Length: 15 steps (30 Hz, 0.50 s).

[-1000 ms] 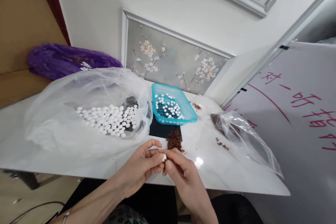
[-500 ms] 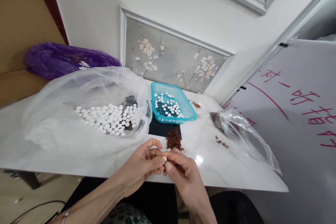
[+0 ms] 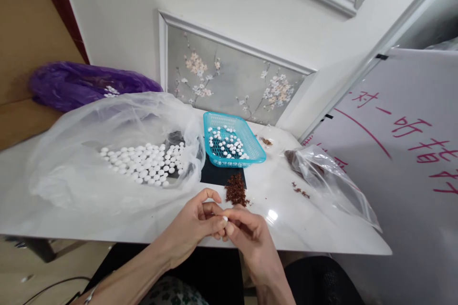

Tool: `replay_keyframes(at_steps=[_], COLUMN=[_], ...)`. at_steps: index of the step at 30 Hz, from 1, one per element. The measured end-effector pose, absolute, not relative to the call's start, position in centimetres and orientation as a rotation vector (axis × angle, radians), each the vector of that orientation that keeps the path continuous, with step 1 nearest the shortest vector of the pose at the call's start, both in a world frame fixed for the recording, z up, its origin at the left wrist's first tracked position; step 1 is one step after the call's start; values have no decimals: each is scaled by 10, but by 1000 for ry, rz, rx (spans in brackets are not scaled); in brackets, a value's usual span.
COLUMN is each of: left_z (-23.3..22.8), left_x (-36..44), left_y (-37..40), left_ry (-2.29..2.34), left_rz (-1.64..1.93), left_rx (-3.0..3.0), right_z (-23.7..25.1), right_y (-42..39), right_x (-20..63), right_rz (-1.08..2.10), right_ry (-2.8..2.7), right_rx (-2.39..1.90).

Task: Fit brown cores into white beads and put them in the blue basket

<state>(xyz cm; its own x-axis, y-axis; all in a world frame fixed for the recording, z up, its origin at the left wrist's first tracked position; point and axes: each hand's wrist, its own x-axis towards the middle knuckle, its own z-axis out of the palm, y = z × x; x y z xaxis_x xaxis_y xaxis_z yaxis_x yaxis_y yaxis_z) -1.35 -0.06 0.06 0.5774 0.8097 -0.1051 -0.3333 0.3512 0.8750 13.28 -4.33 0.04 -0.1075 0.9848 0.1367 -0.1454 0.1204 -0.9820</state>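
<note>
White ball nearly hidden between two hands

Less of the white ball [image 3: 225, 218] shows than a second ago: then a rounded side of it stood out between the fingers, now only a small patch does. The hands have stayed together, at nearly the same spot over the near edge of the counter [image 3: 296, 231]. The left hand [image 3: 193, 224] grips the ball between thumb and fingers, its index finger raised and curled. The right hand [image 3: 255, 236] has thumb and index fingertip drawn in at the ball; whether they pinch it or something smaller, I cannot tell.

Just beyond the fingers lies a heap of brown bits [image 3: 236, 189], partly on a black sheet [image 3: 214, 175]. A blue basket [image 3: 261, 157] with scattered white balls in it overlaps the sheet's far part. To the left, a large translucent bag [image 3: 67, 167] spreads over the counter with many white balls [image 3: 143, 164] inside; a purple bag [image 3: 67, 83] lies behind it. To the right are a few loose brown bits [image 3: 300, 191] and a clear bag [image 3: 343, 183].

The fingers cover most of the ball; the visible patch is plain white and looks smooth.
</note>
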Motion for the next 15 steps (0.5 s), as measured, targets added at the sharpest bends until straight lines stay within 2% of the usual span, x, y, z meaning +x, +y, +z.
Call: replay_keyframes(at_steps=[9, 15], left_z=[3, 13], left_x=[-14, -20], left_y=[1, -6], left_ry=[623, 724], left_rz=[816, 876], left_rx=[806, 971], right_z=[12, 25], right_y=[-39, -19], right_x=[133, 143], right_rz=[1186, 904], right_ry=[-1410, -1491], right_rx=[-1062, -1220])
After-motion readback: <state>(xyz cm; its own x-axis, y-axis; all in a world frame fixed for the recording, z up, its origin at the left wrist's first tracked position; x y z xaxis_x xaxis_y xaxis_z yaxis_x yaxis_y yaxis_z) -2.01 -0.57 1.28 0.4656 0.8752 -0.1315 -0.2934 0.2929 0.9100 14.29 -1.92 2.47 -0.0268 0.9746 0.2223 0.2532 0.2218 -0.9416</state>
